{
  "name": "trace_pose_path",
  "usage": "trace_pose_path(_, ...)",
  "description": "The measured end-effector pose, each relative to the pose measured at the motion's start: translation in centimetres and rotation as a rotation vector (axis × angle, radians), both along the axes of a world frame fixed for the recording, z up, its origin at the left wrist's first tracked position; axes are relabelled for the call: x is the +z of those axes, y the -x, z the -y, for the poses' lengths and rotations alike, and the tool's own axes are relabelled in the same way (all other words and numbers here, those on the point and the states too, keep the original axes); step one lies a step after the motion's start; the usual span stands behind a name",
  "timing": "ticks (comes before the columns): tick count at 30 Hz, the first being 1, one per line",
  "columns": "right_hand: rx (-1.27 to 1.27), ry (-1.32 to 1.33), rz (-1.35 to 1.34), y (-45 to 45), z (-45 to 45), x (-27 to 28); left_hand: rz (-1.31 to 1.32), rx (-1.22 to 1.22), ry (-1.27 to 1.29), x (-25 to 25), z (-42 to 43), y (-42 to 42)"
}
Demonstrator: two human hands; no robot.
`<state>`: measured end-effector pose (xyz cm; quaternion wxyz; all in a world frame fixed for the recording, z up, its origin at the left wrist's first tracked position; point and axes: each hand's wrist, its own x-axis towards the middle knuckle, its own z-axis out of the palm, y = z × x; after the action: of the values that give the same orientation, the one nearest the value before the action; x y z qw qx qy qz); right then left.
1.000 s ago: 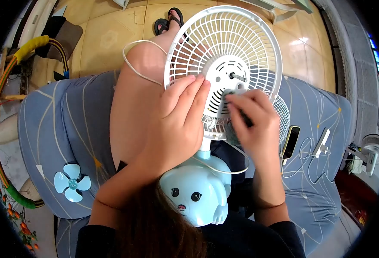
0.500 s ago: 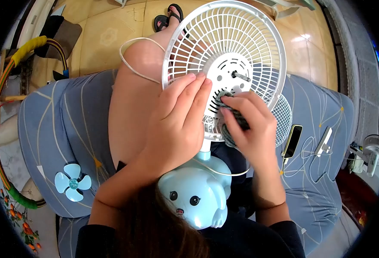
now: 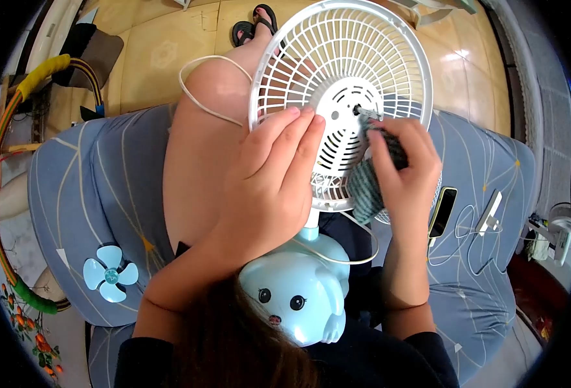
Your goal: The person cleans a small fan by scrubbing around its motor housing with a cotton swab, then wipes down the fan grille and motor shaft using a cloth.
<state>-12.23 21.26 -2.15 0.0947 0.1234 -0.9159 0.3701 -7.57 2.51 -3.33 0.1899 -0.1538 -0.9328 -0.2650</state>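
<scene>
A white round fan grille (image 3: 337, 52) with a slotted hub and a metal shaft faces up over my lap. Below it is the light blue animal-shaped fan base (image 3: 298, 291). My left hand (image 3: 275, 174) lies against the grille's lower left, its fingers straight and close together near the hub; its thumb is hidden. In my right hand (image 3: 405, 158) a grey-green striped cloth (image 3: 367, 187) is pinched, touching the right side of the hub beside the shaft. A light blue four-blade fan blade (image 3: 110, 275) rests on the sofa at the left.
The grey-blue patterned sofa cover (image 3: 473, 149) bears a phone (image 3: 442, 212) and a white power strip (image 3: 490, 212) with cables on the right. Behind my right hand, part of another mesh grille shows. A coloured hoop (image 3: 4, 129) stands at the left. A white cord (image 3: 191, 97) loops over my leg.
My right hand has moved the cloth from the hub's lower slots up and right to beside the shaft. The left hand stays on the grille.
</scene>
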Motion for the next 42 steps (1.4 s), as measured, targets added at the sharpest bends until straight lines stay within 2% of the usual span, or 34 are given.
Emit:
trace_pose_path(2,-0.059,0.005,0.029,0.1,0.3,0.0,-0.006,0.004,0.003,0.0,0.1,0.0)
trace_pose_path(4,0.048,-0.064,-0.057,-0.6,0.9,-0.4,-0.005,-0.001,0.009,0.1,0.2,0.0)
trace_pose_path(8,0.197,0.006,0.047,-1.4,1.0,0.2,-0.018,0.003,0.011,-0.2,0.1,0.2)
trace_pose_path(10,0.169,-0.002,0.005,-0.2,0.0,0.0,0.009,-0.008,0.027,0.3,0.3,0.0)
trace_pose_path(12,-0.002,-0.022,0.042,0.4,-0.3,0.4,-0.004,-0.012,0.021,0.2,0.4,0.1)
trace_pose_path(14,-0.045,-0.017,0.041,0.4,-0.1,0.3,-0.011,-0.007,0.009,0.1,0.4,0.1)
trace_pose_path(16,0.078,-0.115,-0.067,-0.2,0.2,0.0,-0.012,-0.001,-0.009,0.0,0.3,0.1)
trace_pose_path(20,0.209,-0.039,0.037,-1.1,0.4,0.4,0.007,-0.008,0.026,0.3,0.3,0.1)
trace_pose_path(22,0.131,-0.057,0.069,-0.2,-0.4,0.5,0.021,-0.019,0.028,0.5,0.5,0.1)
trace_pose_path(23,0.107,-0.094,-0.014,0.4,-0.9,0.4,0.031,-0.035,0.003,0.4,0.5,0.0)
trace_pose_path(24,0.001,-0.053,0.04,0.4,-0.7,0.6,0.039,-0.049,-0.021,0.1,0.6,-0.1)
trace_pose_path(28,0.043,-0.189,-0.044,-0.4,-0.3,0.3,0.053,-0.055,-0.027,-0.2,0.5,-0.3)
trace_pose_path(29,0.082,-0.143,-0.053,-0.7,-0.3,0.1,0.031,-0.037,-0.018,-0.1,0.4,-0.2)
trace_pose_path(34,0.018,-0.126,0.029,-0.5,-0.8,0.5,-0.037,-0.004,0.0,-0.3,0.2,0.0)
trace_pose_path(38,0.029,-0.173,0.002,-0.8,-0.1,0.6,-0.012,0.01,0.008,-0.1,0.2,-0.1)
trace_pose_path(42,0.067,-0.196,0.102,-0.6,-0.5,1.5,-0.001,0.006,0.005,-0.3,0.1,-0.3)
